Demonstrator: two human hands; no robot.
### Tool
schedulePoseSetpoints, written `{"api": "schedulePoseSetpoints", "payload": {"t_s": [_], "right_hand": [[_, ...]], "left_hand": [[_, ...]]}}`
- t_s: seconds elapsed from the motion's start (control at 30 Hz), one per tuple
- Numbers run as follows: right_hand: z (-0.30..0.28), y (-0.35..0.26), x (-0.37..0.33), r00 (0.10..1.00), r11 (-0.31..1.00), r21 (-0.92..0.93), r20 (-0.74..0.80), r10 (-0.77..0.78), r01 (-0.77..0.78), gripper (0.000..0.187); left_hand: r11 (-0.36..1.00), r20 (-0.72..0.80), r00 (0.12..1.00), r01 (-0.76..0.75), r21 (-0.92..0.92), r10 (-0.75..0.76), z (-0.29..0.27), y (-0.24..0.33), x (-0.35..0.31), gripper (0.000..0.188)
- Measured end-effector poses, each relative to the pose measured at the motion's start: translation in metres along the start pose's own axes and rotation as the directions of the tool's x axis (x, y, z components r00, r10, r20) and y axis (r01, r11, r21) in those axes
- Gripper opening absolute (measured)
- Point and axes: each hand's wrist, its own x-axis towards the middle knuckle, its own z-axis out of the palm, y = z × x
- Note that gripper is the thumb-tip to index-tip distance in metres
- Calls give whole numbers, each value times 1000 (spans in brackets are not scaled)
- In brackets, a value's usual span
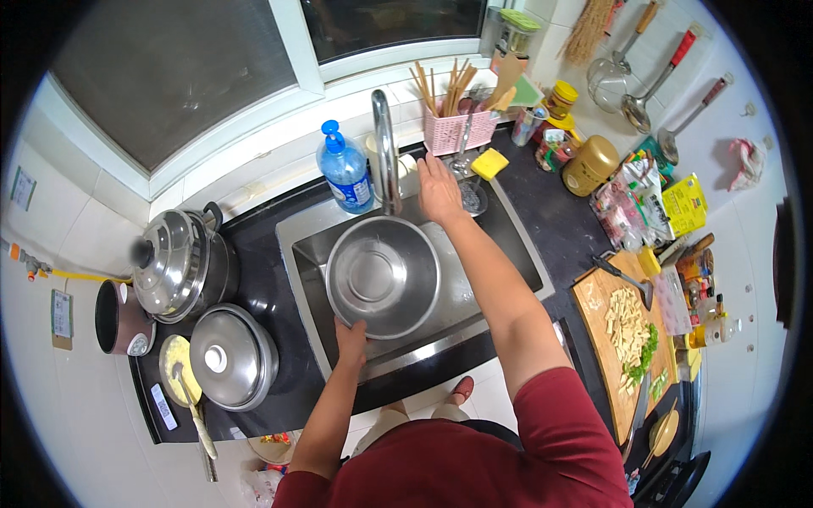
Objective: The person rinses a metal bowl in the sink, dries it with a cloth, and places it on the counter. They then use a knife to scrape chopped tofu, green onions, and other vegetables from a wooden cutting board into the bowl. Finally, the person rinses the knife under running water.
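A round stainless steel basin (412, 298) sits in the sink (306, 331), under the tall chrome faucet (386, 152). My left hand (351, 340) grips the basin's near rim, fingers wrapped at its edge. Across the sink, my right hand (439, 191) reaches to the back edge just right of the faucet, with fingers stretched out and nothing visible in them. Whether it touches the faucet's base, I cannot tell. Close by that hand are a pink basket (453, 132) of chopsticks and utensils, a yellow sponge (489, 164) and a small strainer (476, 200).
Left of the faucet stands a blue soap bottle (347, 175). Lidded pots (229, 356) crowd the left counter beside a bowl (180, 368) of yellow food. At right, a cutting board (598, 296) carries cut pale strips and greens, with a knife (637, 416) along its edge.
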Motion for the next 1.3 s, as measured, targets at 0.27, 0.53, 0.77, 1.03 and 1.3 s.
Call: {"api": "schedulePoseSetpoints", "payload": {"t_s": [0.27, 0.53, 0.77, 1.03, 1.3], "right_hand": [[20, -6, 17, 844, 993, -23, 526, 109, -114, 27], [41, 9, -18, 804, 992, -13, 584, 112, -129, 34], [13, 28, -62, 831, 980, 47, 539, 139, -195, 37], [-34, 60, -148, 662, 806, 94, 630, 406, -584, 37], [-30, 35, -177, 576, 582, 216, 602, 553, -784, 44]], "left_hand": [[968, 169, 960, 238, -80, -223, -19, -10, 17, 54], [852, 216, 851, 510, -118, -479, 13, -9, 40, 35], [742, 225, 810, 586, -327, -541, 10, -31, 60, 22], [826, 197, 847, 528, -198, -495, 49, -24, 10, 26], [867, 193, 891, 447, -220, -410, 65, -9, 66, 30]]}}
